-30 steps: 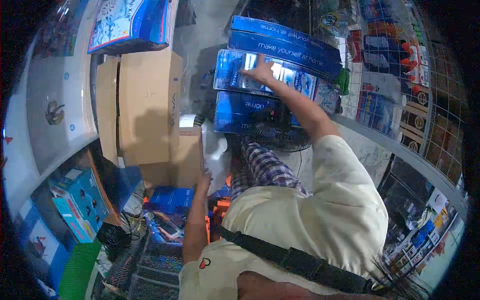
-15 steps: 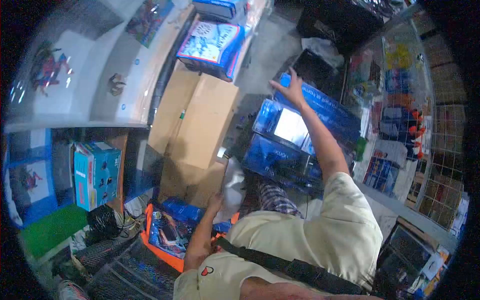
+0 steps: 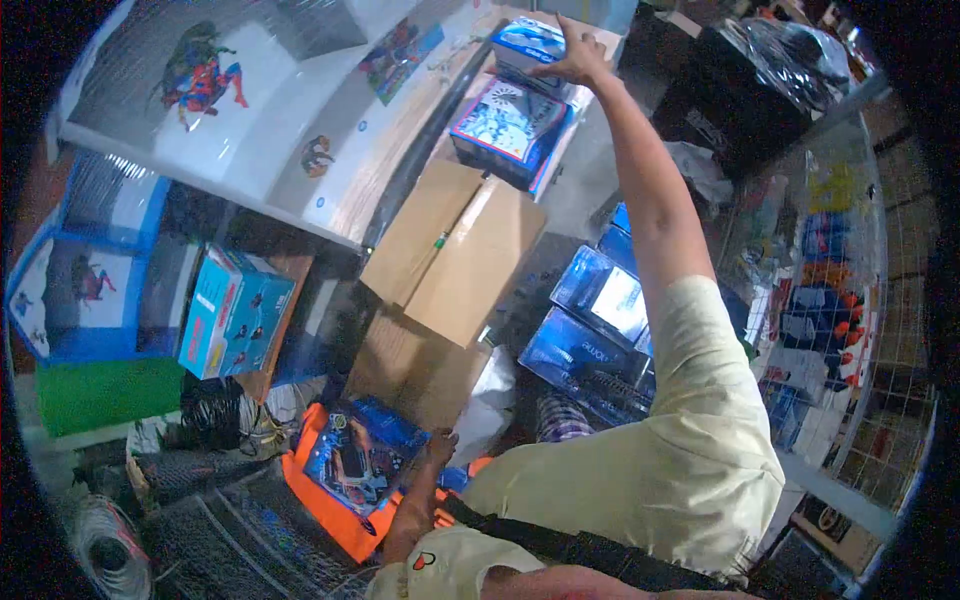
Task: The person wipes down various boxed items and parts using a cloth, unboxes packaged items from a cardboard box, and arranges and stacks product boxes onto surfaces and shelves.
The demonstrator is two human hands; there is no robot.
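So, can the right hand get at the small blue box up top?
Likely yes: the right hand is spread at the edge of the small blue box, with nothing visible between them.

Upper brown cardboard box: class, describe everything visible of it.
The upper brown cardboard box looks plain, flat-sided and closed. A seam runs along it, with a shiny strip like clear tape and a small green mark. It lies slanted in view between a blue-and-white box and a lower brown box; whether it touches either is unclear.
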